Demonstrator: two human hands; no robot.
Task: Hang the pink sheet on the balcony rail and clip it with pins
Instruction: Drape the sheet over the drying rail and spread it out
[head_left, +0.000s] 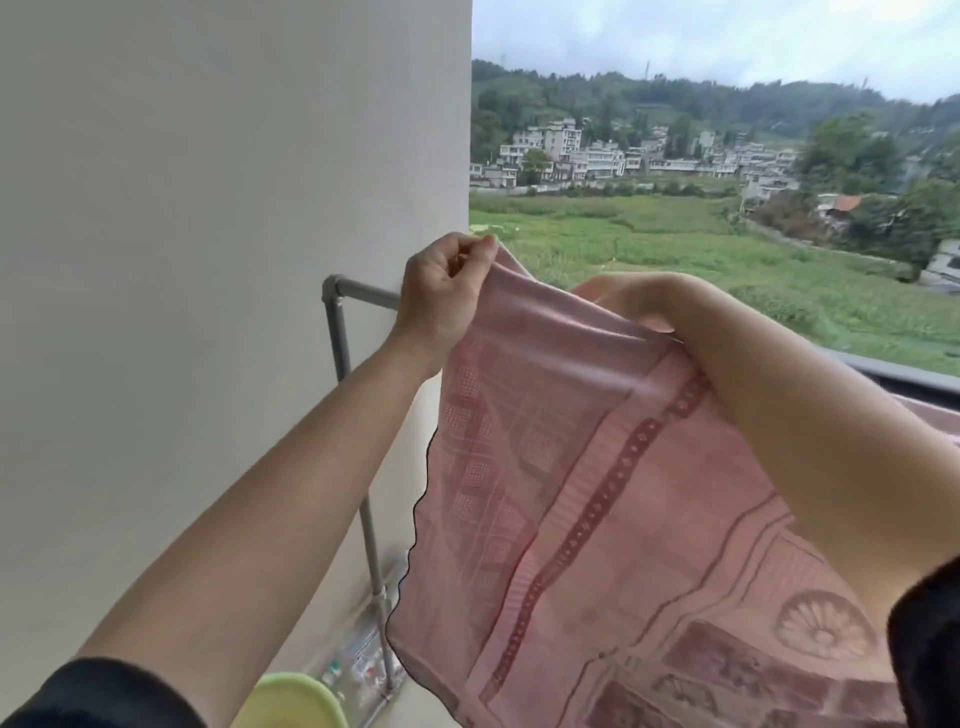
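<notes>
The left hand (441, 291) pinches the sheet (597, 493) at its top corner, lifting the edge clear to spread it. The right hand (644, 306) seems to clench the same edge. Below both grips it drapes near the rail (904, 376), unpinned.

White wall (208, 260) hems me in on the left, its grey pipe (337, 332) jutting just beside my left hand (441, 296). Open air over the dark balcony rail (904, 376) at right.
</notes>
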